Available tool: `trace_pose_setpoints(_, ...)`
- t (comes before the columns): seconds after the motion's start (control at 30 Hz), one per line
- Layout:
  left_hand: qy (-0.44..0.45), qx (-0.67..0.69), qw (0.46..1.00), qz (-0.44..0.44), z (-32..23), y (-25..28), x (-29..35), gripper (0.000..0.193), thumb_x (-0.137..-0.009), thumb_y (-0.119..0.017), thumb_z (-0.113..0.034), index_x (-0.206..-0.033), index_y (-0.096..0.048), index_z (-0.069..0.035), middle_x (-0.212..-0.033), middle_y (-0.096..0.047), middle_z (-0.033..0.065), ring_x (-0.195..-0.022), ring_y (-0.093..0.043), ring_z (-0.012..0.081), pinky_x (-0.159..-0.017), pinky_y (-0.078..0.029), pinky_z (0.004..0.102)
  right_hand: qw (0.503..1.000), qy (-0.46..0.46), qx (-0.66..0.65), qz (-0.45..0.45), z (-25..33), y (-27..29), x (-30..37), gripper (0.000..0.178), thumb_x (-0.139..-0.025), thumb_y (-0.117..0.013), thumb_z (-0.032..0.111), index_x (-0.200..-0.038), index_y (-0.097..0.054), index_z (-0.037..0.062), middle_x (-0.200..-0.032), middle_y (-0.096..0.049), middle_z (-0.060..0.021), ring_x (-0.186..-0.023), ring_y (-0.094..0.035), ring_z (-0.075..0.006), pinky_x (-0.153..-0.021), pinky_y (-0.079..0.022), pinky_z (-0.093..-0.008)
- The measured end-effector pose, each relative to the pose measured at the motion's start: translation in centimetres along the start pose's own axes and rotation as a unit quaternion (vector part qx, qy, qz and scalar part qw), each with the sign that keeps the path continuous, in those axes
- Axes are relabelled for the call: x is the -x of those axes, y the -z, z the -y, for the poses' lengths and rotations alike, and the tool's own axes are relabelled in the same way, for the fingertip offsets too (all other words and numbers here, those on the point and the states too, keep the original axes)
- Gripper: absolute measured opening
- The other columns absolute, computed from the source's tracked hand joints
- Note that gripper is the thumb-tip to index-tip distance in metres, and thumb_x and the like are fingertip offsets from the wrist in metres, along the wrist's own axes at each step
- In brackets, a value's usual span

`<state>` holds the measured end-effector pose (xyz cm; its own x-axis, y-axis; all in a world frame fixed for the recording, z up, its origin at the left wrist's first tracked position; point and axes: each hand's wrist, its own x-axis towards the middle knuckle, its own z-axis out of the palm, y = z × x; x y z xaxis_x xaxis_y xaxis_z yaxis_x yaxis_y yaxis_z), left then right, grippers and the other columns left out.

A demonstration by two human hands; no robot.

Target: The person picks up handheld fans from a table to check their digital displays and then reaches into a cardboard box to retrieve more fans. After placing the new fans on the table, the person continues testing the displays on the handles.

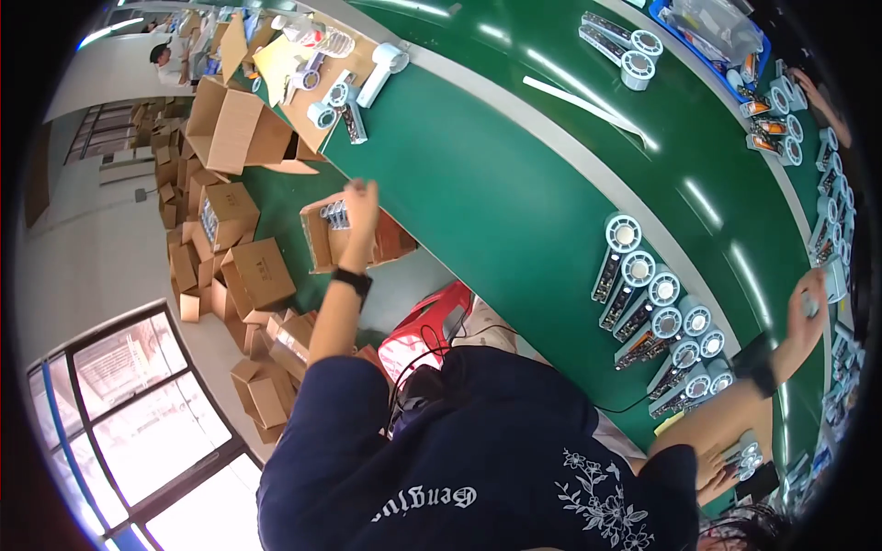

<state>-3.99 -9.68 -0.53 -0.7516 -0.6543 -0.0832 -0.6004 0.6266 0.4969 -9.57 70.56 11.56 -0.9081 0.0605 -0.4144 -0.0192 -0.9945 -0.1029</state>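
My left hand (362, 204) is raised at the near edge of the green bench, above an opened cardboard box (400, 241) with several small pale parts in it. Its fingers are curled together; whatever they hold, if anything, is hidden. Far out to the right, my right hand (807, 317) reaches across the conveyor and grips a light-blue fan housing (810, 304). Just beyond it stands another light-blue part (835, 280). Between my hands, rows of open handheld fan housings (638, 269) lie on the bench, their round heads pointing away and circuit boards showing in the handles.
More fan housings (637, 66) and a white strip (588, 106) lie on the green conveyor (680, 147). A blue bin (666, 14) stands far right, near a co-worker's hand (813, 92). Another person's hand (712, 473) is lower right. Cardboard boxes (257, 275) and a red stool (441, 312) are left.
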Motion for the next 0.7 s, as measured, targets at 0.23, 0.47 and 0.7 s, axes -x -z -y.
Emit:
trace_pose_setpoints(0.23,-0.008,0.004,0.992,0.124,0.9,-2.6,-17.6,0.051,-0.072,-0.07,-0.036,-0.099,-0.057,0.006,-0.081,-0.063,0.015,-0.074,-0.06,0.029,-0.072,-0.047,0.0393,0.954,0.062,0.292,0.032,-28.8,-5.4,13.6,0.038,-0.093,-0.048,0.02,-0.123,-0.04,-0.0026,-0.074,-0.046,-0.0033,-0.045,-0.035,-0.0071,-0.039,-0.029,-0.0228)
trace_pose_setpoints(0.47,0.075,0.381,0.904,0.181,-1.3,-4.2,-15.1,0.035,-0.078,-0.061,-0.024,-0.099,-0.047,0.001,-0.081,-0.057,0.0078,-0.061,-0.055,0.0147,-0.055,-0.047,0.0273,0.938,-0.03,0.341,-0.059,-44.2,-6.8,14.3,0.054,-0.097,-0.031,0.043,-0.121,-0.044,-0.0041,-0.064,-0.047,-0.0026,-0.042,-0.039,-0.0084,-0.038,-0.029,-0.0228)
trace_pose_setpoints(0.7,-0.076,0.322,0.867,0.372,-8.3,1.9,0.9,0.035,-0.086,-0.058,-0.013,-0.116,-0.044,-0.003,-0.075,-0.054,0.0033,-0.051,-0.047,0.0094,-0.043,-0.036,0.0219,0.894,0.023,0.447,0.02,-45.3,-8.2,14.9,0.057,-0.095,-0.031,0.044,-0.125,-0.041,-0.0045,-0.069,-0.048,-0.0052,-0.044,-0.042,-0.01,-0.041,-0.033,-0.0216)
